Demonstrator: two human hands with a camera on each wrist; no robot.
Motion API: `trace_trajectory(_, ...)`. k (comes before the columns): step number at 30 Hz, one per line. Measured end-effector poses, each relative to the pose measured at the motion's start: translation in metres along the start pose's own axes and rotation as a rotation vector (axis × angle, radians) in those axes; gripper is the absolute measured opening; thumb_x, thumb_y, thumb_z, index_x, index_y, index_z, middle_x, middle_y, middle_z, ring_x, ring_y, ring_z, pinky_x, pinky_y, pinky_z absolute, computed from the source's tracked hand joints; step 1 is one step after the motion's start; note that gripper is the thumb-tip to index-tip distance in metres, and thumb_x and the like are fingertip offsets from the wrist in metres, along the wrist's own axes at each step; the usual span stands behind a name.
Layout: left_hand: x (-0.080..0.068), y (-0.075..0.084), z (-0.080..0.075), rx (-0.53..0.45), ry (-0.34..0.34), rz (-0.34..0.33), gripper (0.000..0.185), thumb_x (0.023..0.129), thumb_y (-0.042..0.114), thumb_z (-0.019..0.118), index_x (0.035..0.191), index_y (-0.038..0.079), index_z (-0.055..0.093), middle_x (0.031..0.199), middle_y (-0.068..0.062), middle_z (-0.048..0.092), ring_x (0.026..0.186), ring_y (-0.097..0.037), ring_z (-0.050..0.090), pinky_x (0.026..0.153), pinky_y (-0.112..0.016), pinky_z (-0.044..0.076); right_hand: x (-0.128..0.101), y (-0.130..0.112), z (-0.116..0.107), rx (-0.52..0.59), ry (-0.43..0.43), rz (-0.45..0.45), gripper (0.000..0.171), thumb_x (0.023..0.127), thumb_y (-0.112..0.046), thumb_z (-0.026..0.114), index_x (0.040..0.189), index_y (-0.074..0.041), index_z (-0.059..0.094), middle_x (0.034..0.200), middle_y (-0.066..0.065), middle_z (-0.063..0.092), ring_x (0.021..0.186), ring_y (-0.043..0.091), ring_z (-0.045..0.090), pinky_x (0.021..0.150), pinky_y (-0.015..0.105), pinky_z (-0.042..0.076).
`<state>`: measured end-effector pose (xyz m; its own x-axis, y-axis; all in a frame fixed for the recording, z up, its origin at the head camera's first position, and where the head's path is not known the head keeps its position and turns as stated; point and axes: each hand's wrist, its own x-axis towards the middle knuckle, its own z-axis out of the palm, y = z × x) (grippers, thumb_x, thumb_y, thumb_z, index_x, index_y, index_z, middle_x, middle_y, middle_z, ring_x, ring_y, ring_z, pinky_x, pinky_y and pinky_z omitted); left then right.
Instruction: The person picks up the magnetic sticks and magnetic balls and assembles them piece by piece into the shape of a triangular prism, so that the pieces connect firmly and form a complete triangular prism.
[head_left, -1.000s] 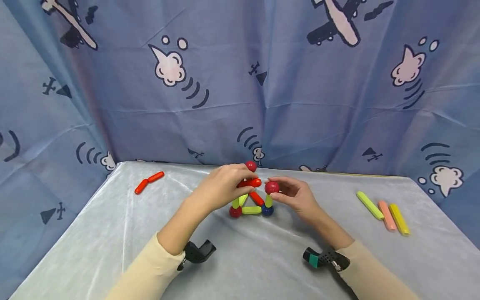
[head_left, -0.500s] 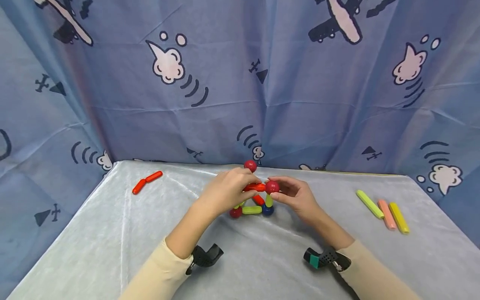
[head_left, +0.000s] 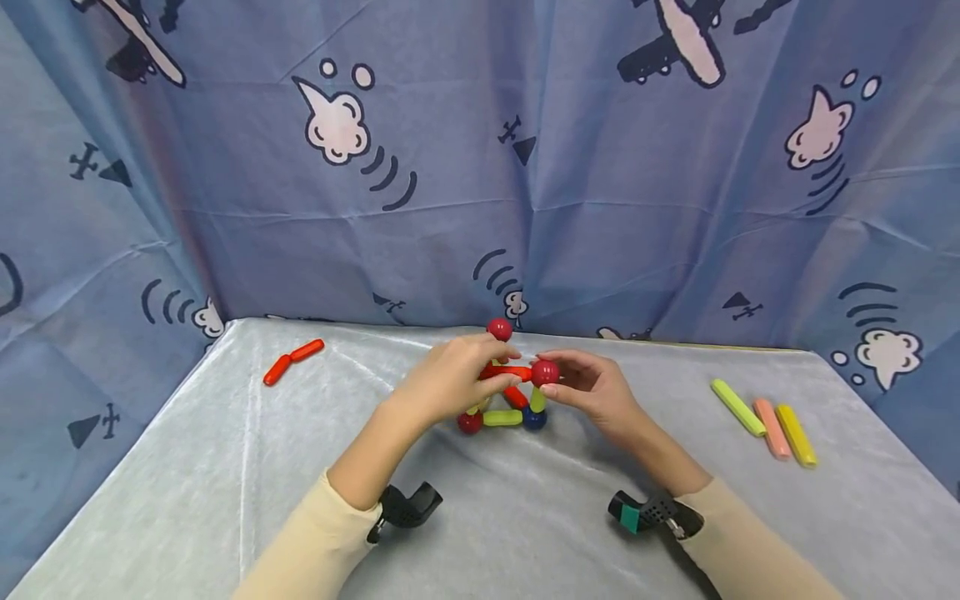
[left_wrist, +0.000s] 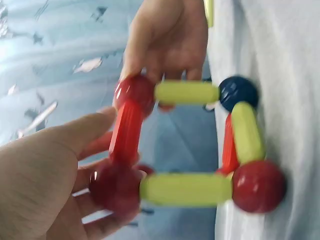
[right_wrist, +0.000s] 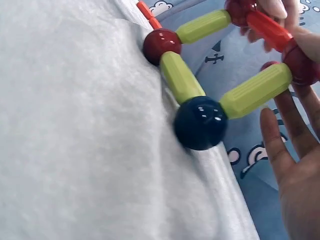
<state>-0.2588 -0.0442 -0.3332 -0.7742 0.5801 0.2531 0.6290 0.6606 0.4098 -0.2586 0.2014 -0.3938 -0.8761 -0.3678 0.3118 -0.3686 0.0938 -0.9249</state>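
Observation:
A ball-and-stick toy frame stands upright mid-table, its lower red ball (head_left: 470, 421) and blue ball (head_left: 534, 418) joined by a light green stick (head_left: 502, 418). Green sticks rise from both balls. Across the top runs a red stick (left_wrist: 126, 132), its right end touching the upper right red ball (head_left: 545, 373). My left hand (head_left: 450, 375) pinches that red stick between thumb and fingers, beside the upper left red ball (left_wrist: 116, 186). Thumb and fingers of my right hand (head_left: 600, 392) hold the upper right ball. Another red ball (head_left: 499, 329) shows behind my left hand, which hides part of the frame.
Two red sticks (head_left: 294, 361) lie end to end at the far left of the white-covered table. To the right are a green stick (head_left: 738, 407), a pink stick (head_left: 772, 429) and a yellow stick (head_left: 797, 435). A blue patterned curtain (head_left: 450, 167) hangs behind.
My left hand has moved slightly right and down with the red stick, bringing its end against the red ball in my right hand. The right hand has hardly moved.

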Motion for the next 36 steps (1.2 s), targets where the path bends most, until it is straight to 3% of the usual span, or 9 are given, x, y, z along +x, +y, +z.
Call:
trace_trajectory(4,0.002,-0.024,0.004,-0.226,0.064,-0.189,0.036,0.105,0.043,0.052,0.116,0.016,0.073,0.11,-0.004,0.073,0.102,-0.021,0.067,0.094,-0.042,0.055,0.004,-0.004,-0.006,-0.124,-0.027,0.041,0.043,0.091,-0.005,0.072,0.132,0.004,0.061,0.12,-0.003,0.072,0.099,0.008,0.07,0.085,0.022,0.059)
trace_trajectory(7,0.004,-0.047,0.025,-0.436,0.162,-0.287,0.035,0.107,0.029,0.046,0.124,0.008,0.068,0.121,-0.014,0.07,0.115,-0.03,0.065,0.104,-0.047,0.051,0.005,-0.008,-0.011,-0.214,-0.039,0.092,0.044,0.094,-0.012,0.072,0.135,-0.003,0.061,0.129,0.008,0.069,0.106,0.011,0.069,0.089,0.021,0.058)
trace_trajectory(9,0.004,-0.059,0.043,-0.577,0.16,-0.296,0.038,0.105,0.013,0.046,0.141,0.003,0.055,0.139,-0.02,0.061,0.129,-0.036,0.058,0.112,-0.049,0.045,0.006,-0.011,-0.013,-0.256,-0.048,0.115,0.045,0.095,-0.016,0.071,0.137,-0.007,0.061,0.135,0.011,0.066,0.111,0.015,0.068,0.091,0.02,0.057)
trace_trajectory(12,0.004,-0.07,0.063,-0.715,0.062,-0.256,0.061,0.094,-0.01,0.041,0.154,0.002,0.036,0.153,-0.024,0.047,0.14,-0.04,0.048,0.119,-0.051,0.038,0.005,-0.017,-0.014,-0.304,-0.065,0.121,0.046,0.094,-0.018,0.072,0.138,-0.011,0.061,0.136,0.012,0.065,0.114,0.022,0.067,0.09,0.021,0.057)
trace_trajectory(15,0.005,-0.071,0.071,-0.694,-0.009,-0.196,0.072,0.084,-0.017,0.039,0.154,0.001,0.037,0.153,-0.023,0.048,0.14,-0.037,0.049,0.119,-0.051,0.038,0.004,-0.024,-0.014,-0.374,-0.08,0.097,0.045,0.093,-0.019,0.074,0.136,-0.011,0.062,0.133,0.01,0.066,0.11,0.024,0.068,0.088,0.022,0.058)
trace_trajectory(19,0.006,-0.074,0.071,-0.537,0.012,-0.151,0.049,0.088,-0.009,0.053,0.136,-0.003,0.058,0.133,-0.021,0.064,0.122,-0.032,0.062,0.11,-0.046,0.048,0.004,-0.031,-0.012,-0.478,-0.114,0.026,0.043,0.092,-0.018,0.075,0.133,-0.011,0.065,0.128,0.008,0.069,0.104,0.021,0.069,0.086,0.027,0.06)
trace_trajectory(26,0.004,-0.08,0.06,-0.487,0.015,-0.192,0.018,0.09,0.012,0.075,0.105,0.003,0.072,0.103,-0.011,0.075,0.093,-0.019,0.071,0.085,-0.03,0.058,0.001,-0.054,-0.005,-0.771,-0.1,-0.026,0.051,0.09,-0.018,0.077,0.138,-0.015,0.061,0.134,0.008,0.065,0.112,0.027,0.066,0.09,0.049,0.06)
trace_trajectory(32,0.001,-0.085,0.062,-0.542,-0.006,-0.21,0.017,0.085,0.018,0.081,0.097,0.008,0.074,0.094,-0.006,0.076,0.089,-0.011,0.07,0.087,-0.028,0.056,-0.019,-0.094,0.035,-0.93,-0.037,-0.189,0.052,0.084,-0.027,0.083,0.132,-0.017,0.065,0.132,0.003,0.065,0.114,0.023,0.065,0.086,0.045,0.06)
trace_trajectory(36,-0.001,-0.086,0.059,-0.496,0.016,-0.199,0.015,0.083,0.02,0.083,0.09,0.01,0.073,0.085,-0.002,0.075,0.079,-0.008,0.067,0.078,-0.026,0.054,-0.02,-0.092,0.057,-0.934,-0.104,-0.263,0.051,0.084,-0.032,0.083,0.131,-0.018,0.067,0.131,-0.001,0.066,0.122,0.02,0.062,0.101,0.05,0.053)
